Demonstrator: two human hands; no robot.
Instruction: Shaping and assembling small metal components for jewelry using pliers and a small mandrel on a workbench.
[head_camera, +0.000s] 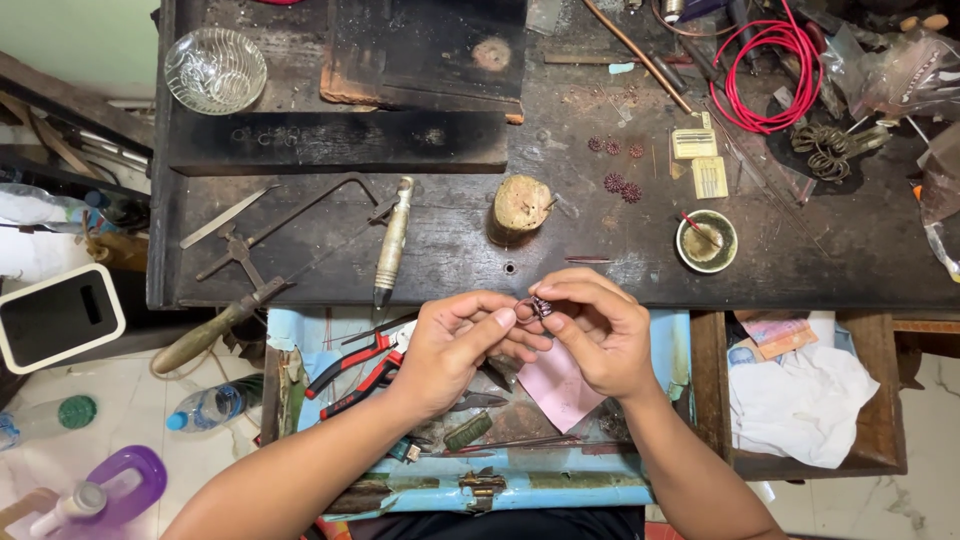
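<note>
Lower centre: open drawer (610, 468) with red-handled pliers (350, 368), pink paper (558, 385).

Centre: left hand (455, 350) and right hand (595, 330) meet above drawer; both grips pinched together on small dark beaded ring (537, 306), held between fingertips at desk edge.

Beyond, on dark desk (450, 245): jeweller's saw (270, 240), metal-handled graver (392, 240), wooden stump (521, 204), small paste cup (706, 241), 5 small reddish burr-like pieces (622, 184) lying loose.

Upper left: glass bowl (215, 70). Upper right: red wire coil (768, 75).

Progress, judged: ring mid-handling, fine detail unclear; loose pieces unused on desk.
</note>
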